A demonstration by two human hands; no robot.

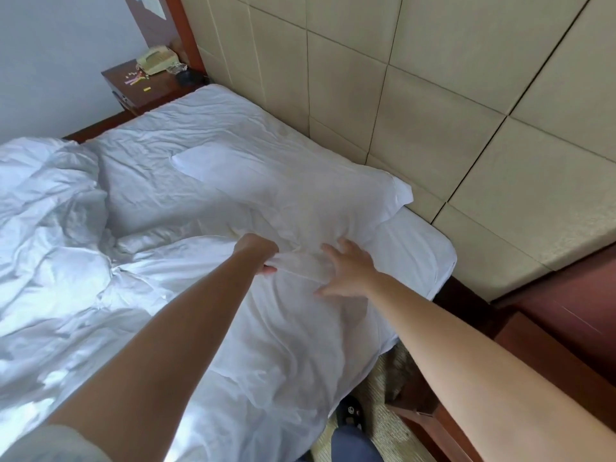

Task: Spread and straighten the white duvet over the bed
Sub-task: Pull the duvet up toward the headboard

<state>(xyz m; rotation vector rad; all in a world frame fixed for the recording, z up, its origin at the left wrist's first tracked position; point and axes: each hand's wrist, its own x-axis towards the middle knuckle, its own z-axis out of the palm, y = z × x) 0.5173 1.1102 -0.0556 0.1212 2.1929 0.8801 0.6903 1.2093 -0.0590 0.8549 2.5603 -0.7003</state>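
Observation:
The white duvet [60,248] lies crumpled across the bed, bunched high at the left and flatter near me. My left hand [258,253] grips a fold of its upper edge in the middle of the bed. My right hand [346,270] hovers or rests just to the right with fingers spread and straight, on the same edge. A white pillow [300,185] lies beyond both hands against the headboard. The white sheet [420,248] shows at the bed's near right corner.
A padded beige headboard wall [433,95] runs along the right. A wooden nightstand [146,91] with a phone [156,60] stands at the far corner. Dark wooden furniture [550,328] is close on my right, and my shoe [350,413] is on the carpet.

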